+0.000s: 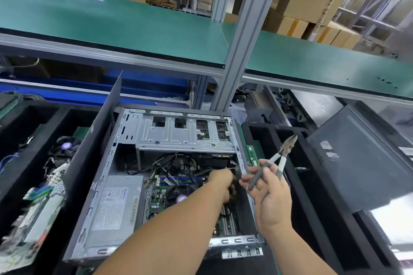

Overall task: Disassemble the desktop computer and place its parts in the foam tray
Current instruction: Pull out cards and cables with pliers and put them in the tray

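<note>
Right hand (pixel 271 192) grips pliers (pixel 277 161), nose up-right, away from case (pixel 125 163). Left hand (pixel 220 182), nearer, holds cable bundle (pixel 234 179) inside case, just left of pliers. Tray (pixel 297 176) right.

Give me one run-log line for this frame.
stage: cable removal | left hand: grips cable bundle inside open case | right hand: holds cutters, raised | foam tray: right of case

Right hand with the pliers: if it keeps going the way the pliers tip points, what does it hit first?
Likely the foam tray right of the computer case. The right hand holds the pliers tip up and away, over the tray's dark compartments. Depth is unclear; it may pass above the tray's far wall.
</note>
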